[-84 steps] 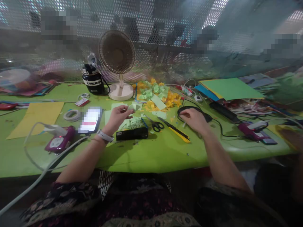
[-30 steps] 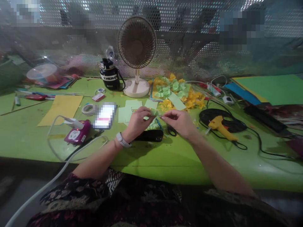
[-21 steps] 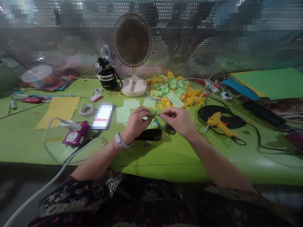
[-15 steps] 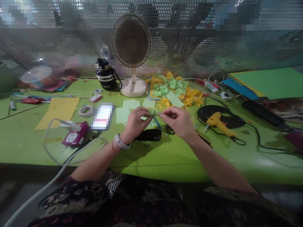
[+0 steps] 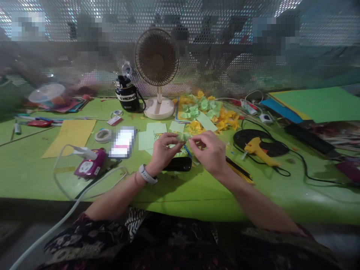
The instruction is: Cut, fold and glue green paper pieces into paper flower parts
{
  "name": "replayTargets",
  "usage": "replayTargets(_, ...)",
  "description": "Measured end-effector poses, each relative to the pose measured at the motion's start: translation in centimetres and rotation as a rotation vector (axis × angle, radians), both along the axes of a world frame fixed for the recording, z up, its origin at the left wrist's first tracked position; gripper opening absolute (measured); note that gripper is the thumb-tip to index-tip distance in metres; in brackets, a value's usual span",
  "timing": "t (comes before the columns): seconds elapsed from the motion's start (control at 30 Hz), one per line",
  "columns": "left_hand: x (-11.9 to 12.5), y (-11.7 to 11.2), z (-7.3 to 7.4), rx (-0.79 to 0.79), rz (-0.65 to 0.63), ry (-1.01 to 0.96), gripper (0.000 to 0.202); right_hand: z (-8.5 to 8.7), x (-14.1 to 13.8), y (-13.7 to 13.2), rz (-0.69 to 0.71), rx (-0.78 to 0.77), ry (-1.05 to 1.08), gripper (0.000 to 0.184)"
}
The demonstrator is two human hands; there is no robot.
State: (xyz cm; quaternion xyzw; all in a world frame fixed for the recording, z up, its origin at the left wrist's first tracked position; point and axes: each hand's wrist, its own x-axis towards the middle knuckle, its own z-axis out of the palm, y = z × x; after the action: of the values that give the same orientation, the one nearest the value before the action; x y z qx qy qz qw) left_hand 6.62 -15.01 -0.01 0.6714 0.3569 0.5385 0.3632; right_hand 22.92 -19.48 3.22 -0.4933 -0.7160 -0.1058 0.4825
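My left hand (image 5: pixel 164 152) and my right hand (image 5: pixel 209 152) meet over the green table (image 5: pixel 180 187), both pinching a small folded piece of light green paper (image 5: pixel 182 137) between their fingertips. A white watch sits on my left wrist. Just below the hands lies a black flat case (image 5: pixel 177 164). Light green paper squares (image 5: pixel 149 138) lie behind my left hand. A heap of folded yellow and green paper pieces (image 5: pixel 206 112) is farther back.
A yellow glue gun (image 5: pixel 260 150) rests on a coiled black cable at right. A yellow-black cutter (image 5: pixel 239 171) lies by my right forearm. A fan (image 5: pixel 156 71), black bottle (image 5: pixel 126 95), phone (image 5: pixel 123 141), tape roll (image 5: pixel 102 135), purple socket (image 5: pixel 87 167) and yellow sheet (image 5: pixel 70 135) are around.
My right hand left the cable at right and came to my left hand; both now pinch the green paper, a little nearer to me. The view shifted right.
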Motion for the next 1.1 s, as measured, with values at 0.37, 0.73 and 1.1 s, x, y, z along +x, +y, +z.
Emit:
replayTargets(0.37, 0.37, -0.33, -0.59, -0.059, -0.062, -0.075, 0.022, -0.05, -0.09, 0.02, -0.006, 0.001, 0.027, 0.013)
replayTargets(0.73, 0.40, -0.31, -0.95, 0.130, -0.002, -0.016, 0.019, 0.27, -0.47, -0.27, 0.023, -0.062, 0.108, 0.015)
replayTargets(1.1, 0.48, -0.47, -0.75, 0.120, -0.009, -0.048, 0.018, 0.11, -0.46, -0.33, 0.024, 0.028, 0.084, 0.010)
